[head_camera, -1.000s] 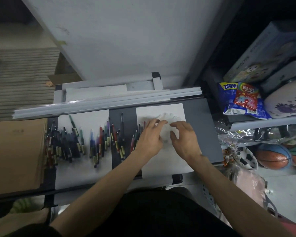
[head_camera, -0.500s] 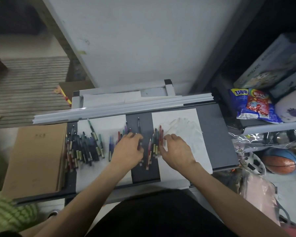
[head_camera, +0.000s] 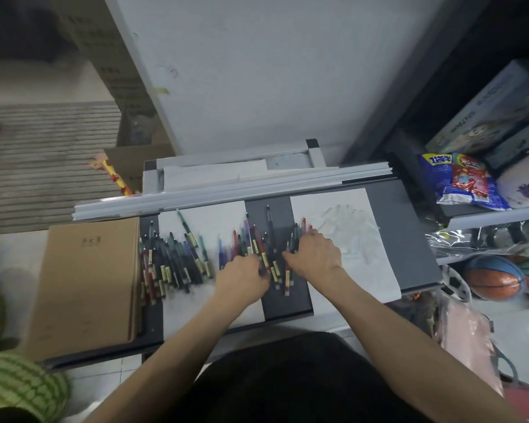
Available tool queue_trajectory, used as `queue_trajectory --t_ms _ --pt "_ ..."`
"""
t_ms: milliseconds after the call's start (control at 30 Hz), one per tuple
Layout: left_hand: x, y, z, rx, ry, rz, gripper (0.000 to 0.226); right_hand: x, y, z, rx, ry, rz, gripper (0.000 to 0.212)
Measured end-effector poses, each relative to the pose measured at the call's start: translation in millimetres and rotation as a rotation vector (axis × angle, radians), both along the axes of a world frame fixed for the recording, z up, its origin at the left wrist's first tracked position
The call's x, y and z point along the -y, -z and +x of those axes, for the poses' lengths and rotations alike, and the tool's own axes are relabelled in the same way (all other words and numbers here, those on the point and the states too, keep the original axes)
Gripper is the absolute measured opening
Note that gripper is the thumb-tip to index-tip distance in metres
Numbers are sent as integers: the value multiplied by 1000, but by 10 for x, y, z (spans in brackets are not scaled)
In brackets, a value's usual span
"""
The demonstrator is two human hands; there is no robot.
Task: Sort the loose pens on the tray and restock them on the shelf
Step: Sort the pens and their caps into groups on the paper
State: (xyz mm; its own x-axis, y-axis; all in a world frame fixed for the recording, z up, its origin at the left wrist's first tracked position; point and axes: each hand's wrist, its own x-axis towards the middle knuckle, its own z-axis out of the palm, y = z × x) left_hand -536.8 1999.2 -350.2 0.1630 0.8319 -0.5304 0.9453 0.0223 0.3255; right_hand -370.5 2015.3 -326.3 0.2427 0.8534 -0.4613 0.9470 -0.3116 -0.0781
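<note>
A loose bunch of mixed-colour pens (head_camera: 258, 251) lies on the dark tray (head_camera: 409, 239), between the two hands and partly under them. The left hand (head_camera: 242, 276) is blurred, palm down on the pens' near ends; I cannot tell whether it grips any. The right hand (head_camera: 315, 254) lies palm down with bent fingers on the bunch's right edge; grip unclear too. A bigger pen pile (head_camera: 171, 264) lies left of the left hand, with a brown notebook (head_camera: 89, 285) beyond it. Clear pieces (head_camera: 345, 227) lie just beyond the right hand on white paper (head_camera: 376, 270).
</note>
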Motion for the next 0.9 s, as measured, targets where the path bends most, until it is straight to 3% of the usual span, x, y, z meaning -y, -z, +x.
queue_trajectory --t_ms 300,533,900 --pt "-32 -22 28 5 42 -38 28 -23 41 -5 36 82 -6 76" --pt "115 -8 209 -32 170 -89 35 9 104 -43 23 64 -35 53" --pt "165 136 262 36 86 -63 37 -20 179 -77 78 -59 -83 33"
